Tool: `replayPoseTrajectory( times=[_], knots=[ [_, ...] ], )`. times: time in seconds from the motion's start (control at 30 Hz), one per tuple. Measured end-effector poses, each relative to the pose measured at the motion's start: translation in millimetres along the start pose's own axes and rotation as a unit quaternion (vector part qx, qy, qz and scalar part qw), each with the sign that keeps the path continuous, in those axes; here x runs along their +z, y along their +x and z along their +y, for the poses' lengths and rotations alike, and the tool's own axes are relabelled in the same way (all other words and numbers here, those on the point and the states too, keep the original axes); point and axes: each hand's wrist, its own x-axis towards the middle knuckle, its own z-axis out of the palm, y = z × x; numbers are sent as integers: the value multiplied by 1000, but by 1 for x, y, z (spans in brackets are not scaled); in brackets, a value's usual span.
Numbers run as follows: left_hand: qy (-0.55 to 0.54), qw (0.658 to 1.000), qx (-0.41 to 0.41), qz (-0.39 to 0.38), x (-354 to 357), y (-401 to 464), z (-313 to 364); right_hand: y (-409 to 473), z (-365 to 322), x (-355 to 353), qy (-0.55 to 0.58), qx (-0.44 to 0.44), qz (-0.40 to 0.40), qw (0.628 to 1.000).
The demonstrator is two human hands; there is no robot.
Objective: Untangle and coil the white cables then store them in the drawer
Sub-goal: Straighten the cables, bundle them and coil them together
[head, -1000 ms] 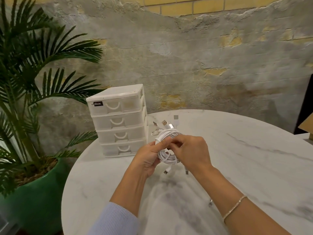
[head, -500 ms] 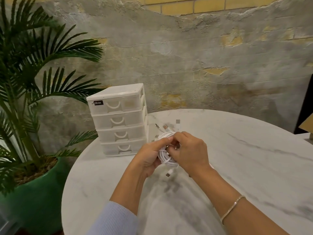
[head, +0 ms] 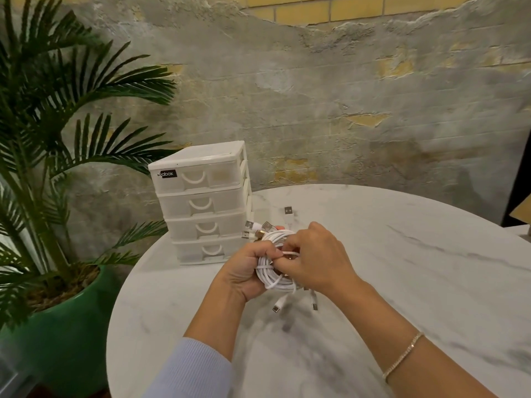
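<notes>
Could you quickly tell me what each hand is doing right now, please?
Left hand: closed around the coil of white cables, held above the table.
Right hand: fingers pinched on a cable strand at the top of the coil.

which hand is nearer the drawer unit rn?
Left. The left hand grips the cable coil just in front of the drawer unit's bottom drawer; the right hand is on the coil's far side, farther away.

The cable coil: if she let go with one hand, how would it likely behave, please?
The coil would probably spring loose: both the left hand and right hand pinch it. Its plug ends dangle, so it is likely floppy and light.
</notes>
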Motion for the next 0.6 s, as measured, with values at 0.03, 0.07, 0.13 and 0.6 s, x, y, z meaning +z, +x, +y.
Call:
replayPoseTrajectory(
  times=[0.03, 0.07, 0.13, 0.6],
  knots=[
    [4, 1000, 2, 7, -2, 1, 0, 1, 0, 0, -2, -1, -9, 1000],
    [6, 1000, 2, 12, -2, 1, 0, 1, -1, 0, 6, -2, -21, 1000],
    [11, 1000, 0, 19, -2, 1, 0, 2, -1, -1, 13, -8, -41, 999],
    [158, 983, 77, 54, 1, 6, -6, 1, 12, -36, 201, 190, -214, 937]
  ],
)
